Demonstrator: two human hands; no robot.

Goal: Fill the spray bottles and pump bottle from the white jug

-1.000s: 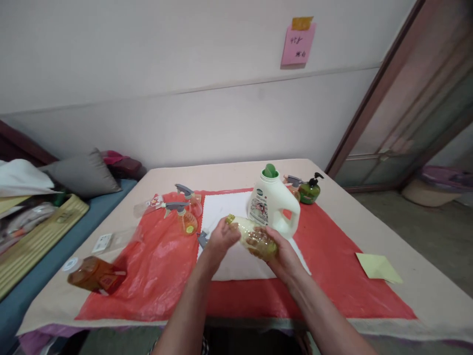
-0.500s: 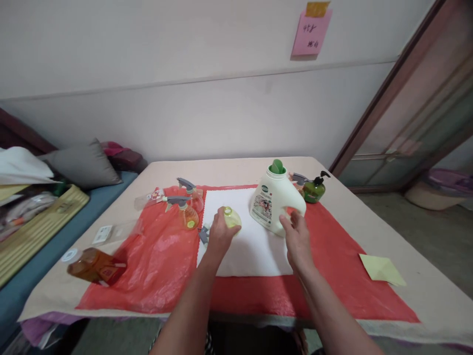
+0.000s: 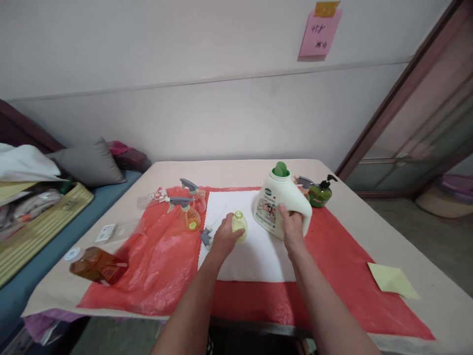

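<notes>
Where the left hand (image 3: 225, 234) is: wrapped around the yellow-green bottle (image 3: 239, 226), thumb across its front, fingers on the left side.
Yellow-green bottle: upright, neck up, over the middle of the white sheet (image 3: 254, 264) and left of the jug (image 3: 266, 204); whether its base touches the sheet, I cannot tell.
Right hand (image 3: 292, 228): closed on the jug's handle, fingers curled into the opening, thumb against the body.
Jug: on the sheet's far right part, green piece (image 3: 281, 169) in its mouth.
Sprayer head (image 3: 205, 237): lying at the sheet's left edge, near the left hand.
Red cover (image 3: 158, 281): under the sheet, with an orange spray bottle (image 3: 190, 219) on its far left part.
Amber bottle (image 3: 98, 265): on its side, near left.
Green pump bottle (image 3: 320, 195): far right, beyond the jug.
Yellow notes (image 3: 393, 281): near right.
</notes>
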